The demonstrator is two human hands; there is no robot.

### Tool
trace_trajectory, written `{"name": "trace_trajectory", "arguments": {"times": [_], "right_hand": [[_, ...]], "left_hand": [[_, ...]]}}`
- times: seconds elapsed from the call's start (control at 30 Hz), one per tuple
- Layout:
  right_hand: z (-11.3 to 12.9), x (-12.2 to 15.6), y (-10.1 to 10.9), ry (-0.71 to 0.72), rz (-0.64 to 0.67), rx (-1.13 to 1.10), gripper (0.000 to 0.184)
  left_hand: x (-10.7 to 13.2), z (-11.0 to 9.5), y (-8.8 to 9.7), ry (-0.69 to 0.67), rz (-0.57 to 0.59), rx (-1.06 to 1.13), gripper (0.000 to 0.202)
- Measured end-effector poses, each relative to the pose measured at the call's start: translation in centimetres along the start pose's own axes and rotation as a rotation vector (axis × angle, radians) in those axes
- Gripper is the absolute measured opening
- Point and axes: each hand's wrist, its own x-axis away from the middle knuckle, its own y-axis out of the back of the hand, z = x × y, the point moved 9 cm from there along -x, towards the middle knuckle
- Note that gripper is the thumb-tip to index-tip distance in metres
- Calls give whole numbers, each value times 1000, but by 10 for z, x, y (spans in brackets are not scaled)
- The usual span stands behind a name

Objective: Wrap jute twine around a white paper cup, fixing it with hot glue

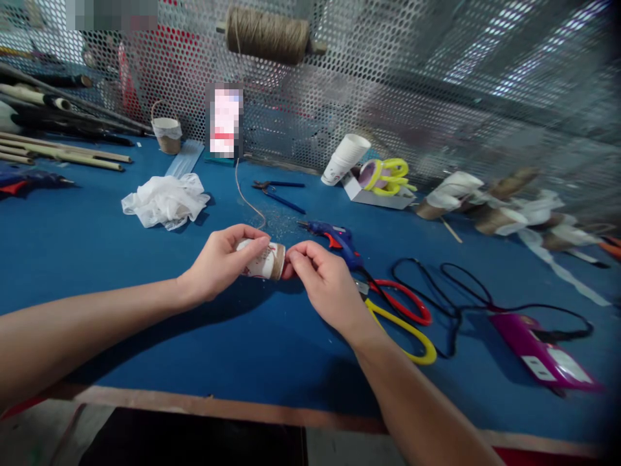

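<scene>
My left hand [223,259] is closed round a white printed paper cup [264,260] lying on its side above the table. Brown twine is wound in a band [278,261] near the cup's right end. A strand of twine [250,206] runs from behind the left fingers up toward the mesh. At that right end, my right hand [323,275] has thumb and fingertips pinched together, against or very close to the cup's edge. What lies in this pinch is too small to make out. A blue glue gun [334,238] rests just beyond the right hand.
Scissors [402,323] with red and yellow handles lie beside my right forearm, near a cord and purple power strip [543,353]. Pliers [281,192], crumpled white cloth [167,200] and stacked cups [345,158] stand farther back. A twine spool [266,35] hangs on the mesh.
</scene>
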Motion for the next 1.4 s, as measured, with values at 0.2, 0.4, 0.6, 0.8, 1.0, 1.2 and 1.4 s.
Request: {"name": "trace_trajectory", "arguments": {"times": [0.2,0.4,0.6,0.8,1.0,1.2,1.4], "right_hand": [[-2,-6,25,5,-96,6,20],[-63,-30,112,-216,-352,461,8],[-114,-48,101,-303,-133,458,25],[-108,-39,101,-386,-198,313,15],[-53,-12,88,-261,-115,-340,21],[-22,10,54,-214,103,-196,25],[-23,18,37,-223,173,-28,15]], "left_hand": [[1,-12,4,-106,-11,-55,24],[4,-18,3,-156,9,-69,21],[4,-20,4,-181,-12,-110,21],[5,-23,5,-199,-16,-120,21],[3,-19,3,-208,14,-138,28],[0,-22,7,-334,-15,-325,27],[-12,-11,16,-331,-61,-448,25]]}}
